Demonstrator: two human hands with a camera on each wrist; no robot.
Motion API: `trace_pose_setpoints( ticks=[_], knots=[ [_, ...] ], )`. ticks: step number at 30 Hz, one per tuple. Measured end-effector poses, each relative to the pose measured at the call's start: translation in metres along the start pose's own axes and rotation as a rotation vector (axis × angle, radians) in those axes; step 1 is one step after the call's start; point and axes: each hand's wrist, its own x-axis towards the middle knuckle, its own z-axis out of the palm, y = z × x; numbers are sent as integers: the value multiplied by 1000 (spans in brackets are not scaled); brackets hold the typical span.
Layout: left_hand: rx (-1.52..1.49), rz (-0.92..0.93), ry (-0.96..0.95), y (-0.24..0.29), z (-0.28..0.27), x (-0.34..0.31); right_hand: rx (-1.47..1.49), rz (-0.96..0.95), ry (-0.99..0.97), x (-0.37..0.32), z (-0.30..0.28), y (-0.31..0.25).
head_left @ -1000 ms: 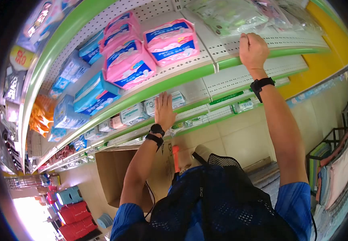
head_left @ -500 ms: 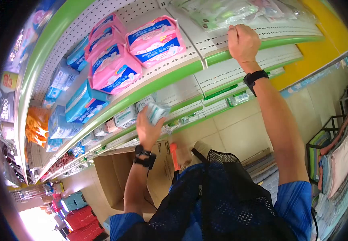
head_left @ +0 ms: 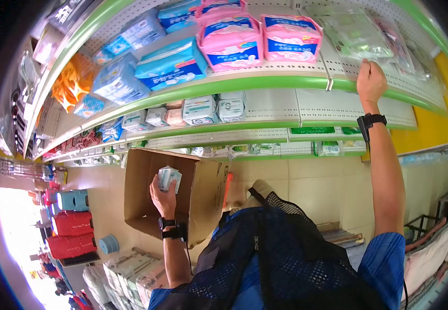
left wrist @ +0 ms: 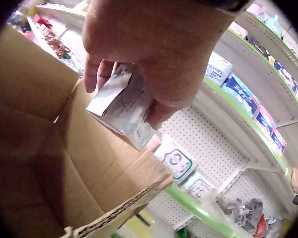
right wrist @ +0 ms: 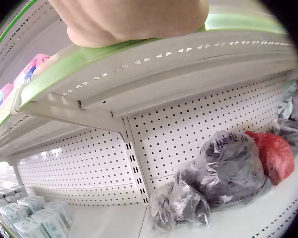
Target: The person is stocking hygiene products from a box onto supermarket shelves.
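My left hand [head_left: 163,200] holds a small white pack [head_left: 169,177] with pale teal print, thumb on one side and fingers on the other. In the left wrist view, the pack [left wrist: 121,106] is tilted beside the inner wall of an open cardboard box [head_left: 207,194]. The head view shows hand and pack over the box's opening. My right hand [head_left: 372,82], fingers curled in, rests at the green front edge of the upper shelf [head_left: 348,84]. Similar white packs [head_left: 200,110] stand on the shelf below.
Pink packs [head_left: 230,44] and blue packs [head_left: 171,64] line the upper shelf, with clear plastic bags [head_left: 350,36] near my right hand. Bagged dark goods [right wrist: 231,171] lie on the shelf beneath it. Red cases [head_left: 74,225] stand on the floor at left.
My left hand has taken a white pack from the lower shelf and carried it down and left over the cardboard box. The right hand stays at the shelf edge while the head view has shifted.
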Motion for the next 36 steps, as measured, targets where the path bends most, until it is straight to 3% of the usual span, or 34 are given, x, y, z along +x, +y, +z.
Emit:
trace_pose_setpoints(
  ticks=[7, 10, 12, 14, 15, 19, 26, 29, 32, 36],
  knots=[
    [-6, -66, -155, -26, 5, -30, -3, 61, -50, 1, -3, -8],
    [-31, -127, -306, -35, 7, -30, -18, 87, -65, 1, -3, -9],
    [82, 74, -266, -41, 14, -27, -17, 89, -59, 1, -2, -9],
    [68, 115, -181, -34, 21, -16, -27, 97, -55, 0, -2, -7],
    [54, 153, -91, -19, 22, -7, -38, 90, -53, 0, -1, -7],
    [-103, 230, -45, 67, 34, 31, -60, 78, -83, 1, -1, -4],
    [-269, 570, -238, 171, 124, 73, -40, 59, 1, -1, 1, -3],
    [-237, 589, -331, 190, 163, 85, -31, 81, -23, 1, -3, -6],
    [-21, 631, -424, 186, 198, 97, -27, 74, -9, 2, -6, -10],
    [52, 652, -413, 199, 214, 107, 26, 77, 11, 2, -7, -13]
  ],
)
